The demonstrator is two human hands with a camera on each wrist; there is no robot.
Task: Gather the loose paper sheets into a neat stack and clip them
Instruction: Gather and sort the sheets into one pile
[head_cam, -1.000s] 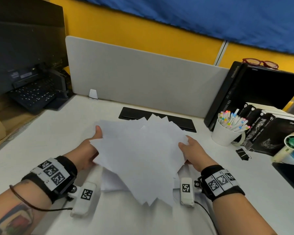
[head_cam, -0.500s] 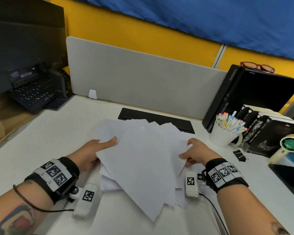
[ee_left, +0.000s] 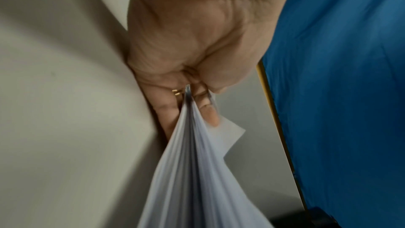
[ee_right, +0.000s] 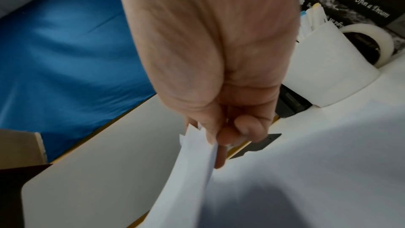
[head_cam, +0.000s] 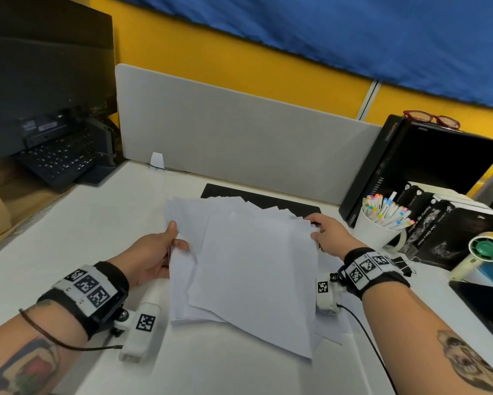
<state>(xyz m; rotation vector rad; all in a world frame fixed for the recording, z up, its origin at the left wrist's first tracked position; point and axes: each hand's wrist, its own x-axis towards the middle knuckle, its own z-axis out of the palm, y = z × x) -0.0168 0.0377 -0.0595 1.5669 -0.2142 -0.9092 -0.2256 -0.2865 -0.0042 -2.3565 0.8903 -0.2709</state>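
Observation:
A fanned bundle of white paper sheets (head_cam: 248, 266) is held over the white desk (head_cam: 91, 223), its corners out of line. My left hand (head_cam: 165, 252) grips the bundle's left edge, thumb on top and fingers underneath. In the left wrist view the paper sheets (ee_left: 197, 171) run out from between the thumb and fingers of my left hand (ee_left: 190, 96). My right hand (head_cam: 322, 232) holds the far right corner. The right wrist view shows my right hand (ee_right: 219, 138) pinching the paper sheets (ee_right: 192, 171). A black binder clip (head_cam: 404, 266) lies on the desk behind my right wrist.
A white mug of markers (head_cam: 382, 226) stands close to the right hand, with black books (head_cam: 450, 229), a tape roll (head_cam: 487, 246) and a black tower (head_cam: 427, 163) further right. A grey divider (head_cam: 239, 138) closes off the back. A black flat panel (head_cam: 268, 201) lies beneath the far paper edge.
The splayed sheets have turned and closed up into a squarer bundle. My left hand has shifted to grip the left edge, and my right hand has moved up to the far right corner.

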